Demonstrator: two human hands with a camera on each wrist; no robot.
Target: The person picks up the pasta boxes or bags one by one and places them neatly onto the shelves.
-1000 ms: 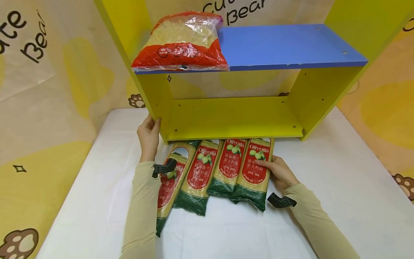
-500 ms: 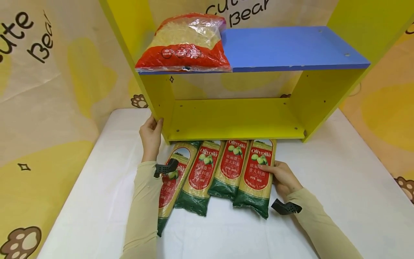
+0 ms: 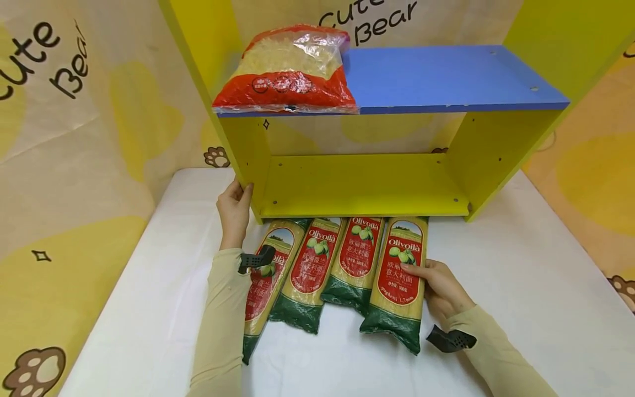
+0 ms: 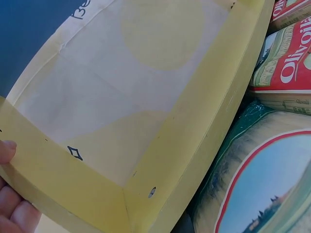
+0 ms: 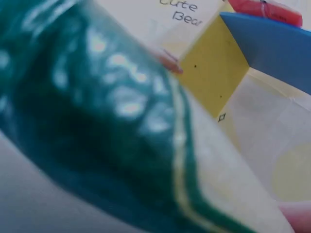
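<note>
In the head view my right hand [image 3: 444,284] grips the rightmost pack of spaghetti [image 3: 398,284] by its right edge, thumb on the red label. Its green end [image 5: 102,116] fills much of the right wrist view. The pack's far end lies at the front edge of the yellow shelf unit [image 3: 362,187]. My left hand [image 3: 235,212] holds the unit's left side panel [image 4: 63,191], with the thumb on one face. Left of the held pack lie three more spaghetti packs [image 3: 310,270], side by side and slanted, their far ends at the unit's base.
A red and clear bag of pale dry food [image 3: 290,71] sits at the left on the blue shelf [image 3: 456,77]. White cloth [image 3: 342,364] covers the table, and a printed backdrop [image 3: 124,110] hangs behind and at both sides.
My right hand has drawn the rightmost spaghetti pack towards me and slightly right, away from the pack beside it. The left hand stays on the side panel.
</note>
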